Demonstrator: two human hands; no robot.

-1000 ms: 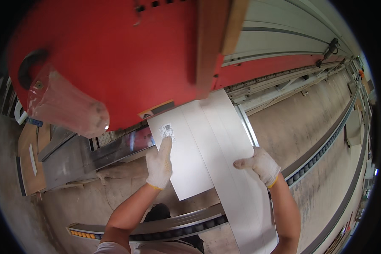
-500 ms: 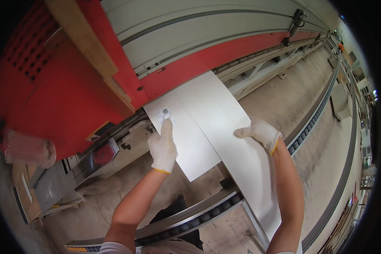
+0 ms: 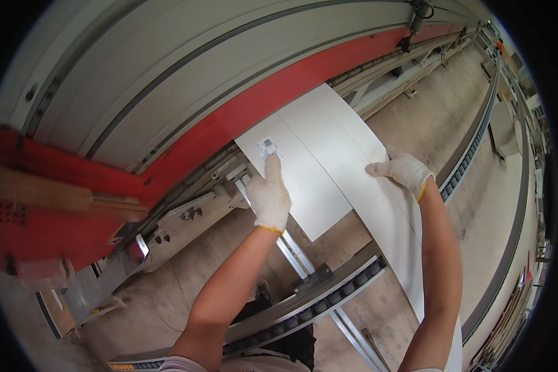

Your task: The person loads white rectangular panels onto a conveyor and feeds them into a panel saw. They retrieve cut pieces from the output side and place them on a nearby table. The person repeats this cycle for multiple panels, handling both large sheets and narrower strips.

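Observation:
Two flat white panels lie side by side under my hands. The shorter left panel [image 3: 310, 204] carries a printed label [image 3: 268, 147] near its far left corner. The longer right panel [image 3: 378, 192] stretches back toward my body, and a thin line runs along its surface. In a white knit glove, my left hand [image 3: 270, 195] grips the short panel's left edge, thumb on top by the label, fingers hidden underneath. My right hand [image 3: 404, 171], gloved the same way, holds the long panel's right edge with the thumb on top; its other fingers are mostly hidden.
Beyond the panels runs a machine with a red beam [image 3: 273, 93] and grey cover [image 3: 229, 56]. A roller rail [image 3: 316, 313] crosses close to my body, and another roller rail [image 3: 471, 152] runs off at the right. A red cabinet [image 3: 49, 217] stands left.
Both hands and the panels have moved right along the machine, away from the red cabinet. The view has shifted too, showing more of the grey cover. Both grips stay the same.

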